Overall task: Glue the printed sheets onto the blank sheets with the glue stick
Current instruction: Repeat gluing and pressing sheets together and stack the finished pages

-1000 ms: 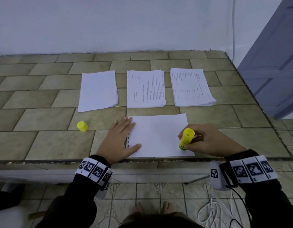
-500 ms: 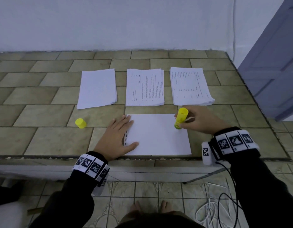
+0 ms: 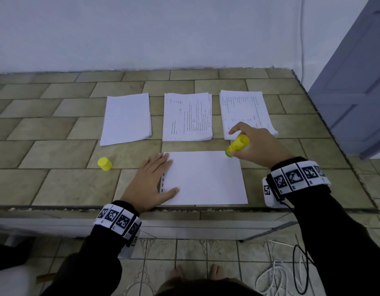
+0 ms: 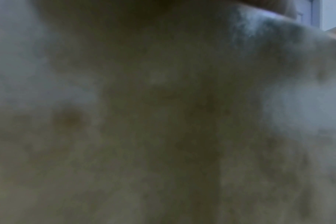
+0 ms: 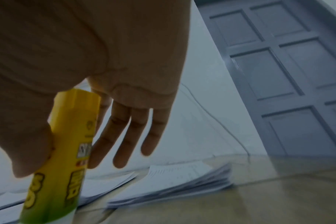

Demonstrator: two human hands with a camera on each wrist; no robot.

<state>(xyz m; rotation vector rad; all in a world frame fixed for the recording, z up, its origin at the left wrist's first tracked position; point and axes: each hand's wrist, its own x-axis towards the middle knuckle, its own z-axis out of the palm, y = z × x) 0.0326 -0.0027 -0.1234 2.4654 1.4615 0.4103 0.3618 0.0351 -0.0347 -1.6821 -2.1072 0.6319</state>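
Right hand (image 3: 259, 144) grips the yellow plastic glue stick (image 3: 237, 145), tip on the blank white paper sheet (image 3: 204, 178)'s one-o'clock corner; flat left hand (image 3: 149, 182) pins the nine-o'clock edge

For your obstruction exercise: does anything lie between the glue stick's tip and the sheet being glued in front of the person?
Nothing visible does. The yellow glue stick, pinched by the right hand, meets the white sheet at its far right corner. The left hand presses the opposite edge.

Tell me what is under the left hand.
The left hand lies flat on the left edge of the white sheet and on the tiled table. A strip with dark marks peeks out; the rest beneath is covered.
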